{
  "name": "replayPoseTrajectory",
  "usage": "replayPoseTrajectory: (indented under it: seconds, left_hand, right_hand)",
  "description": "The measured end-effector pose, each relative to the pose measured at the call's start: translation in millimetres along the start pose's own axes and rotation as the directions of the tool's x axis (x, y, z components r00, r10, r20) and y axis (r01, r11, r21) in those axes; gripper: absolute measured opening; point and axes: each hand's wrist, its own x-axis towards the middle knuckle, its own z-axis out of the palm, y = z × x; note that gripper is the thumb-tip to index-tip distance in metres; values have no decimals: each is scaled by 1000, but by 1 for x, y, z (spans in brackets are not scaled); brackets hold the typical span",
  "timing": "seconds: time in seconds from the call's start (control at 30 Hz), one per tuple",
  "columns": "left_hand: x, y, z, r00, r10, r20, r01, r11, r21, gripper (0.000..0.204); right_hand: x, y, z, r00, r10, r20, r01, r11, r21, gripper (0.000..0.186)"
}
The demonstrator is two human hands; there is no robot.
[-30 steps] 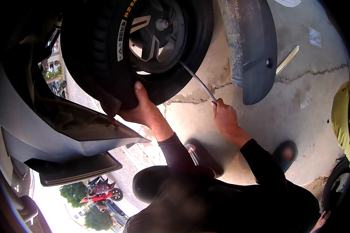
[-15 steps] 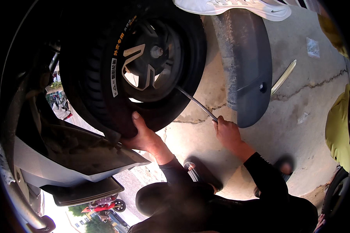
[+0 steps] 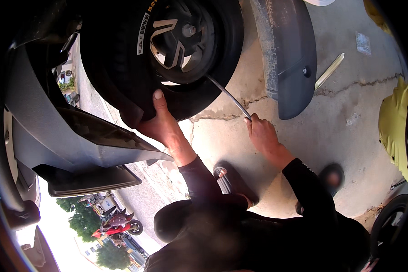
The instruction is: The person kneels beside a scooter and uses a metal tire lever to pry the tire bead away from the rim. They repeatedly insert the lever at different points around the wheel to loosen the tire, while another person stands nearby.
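A black tire (image 3: pixel 186 100) stands on a dark wheel with silver-edged spokes (image 3: pixel 164 28) and a hub bolt in its middle. My left hand (image 3: pixel 165 126) grips the tire's lower part, thumb on the sidewall and the other fingers hidden behind it. Closed around the near end of a thin metal tire lever (image 3: pixel 231 98) is my right hand (image 3: pixel 265 138). The lever's far tip meets the wheel's edge at the tire's inner rim; how deep it reaches in cannot be seen.
Grey vehicle bodywork (image 3: pixel 77 140) juts in at the left. A dark mudguard (image 3: pixel 294 68) lies right of the tire, beside a pale strip (image 3: pixel 329 71). Someone in olive trousers (image 3: pixel 394 131) is at the right edge, above another wheel (image 3: pixel 387 226). The concrete floor (image 3: pixel 344 140) is cracked.
The whole view has shifted, so wheel, mudguard and hands appear higher. Both hands keep their holds on tire and lever. The white shoe at the top has mostly left the picture.
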Motion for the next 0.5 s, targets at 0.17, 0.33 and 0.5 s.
replayPoseTrajectory:
  seconds: [0.17,0.33,0.5]
  left_hand:
    - [-38,-55,6,999,37,34,-23,943,-333,111]
    - [-44,-65,10,997,-35,-68,18,971,-238,81]
    - [-39,-54,10,999,-42,-29,34,968,-247,75]
  right_hand:
    - [5,5,-1,999,-28,46,29,1000,-10,32]
    - [2,-1,-3,992,17,124,-15,1000,-16,31]
    - [-7,-7,1,991,16,132,-22,999,40,31]
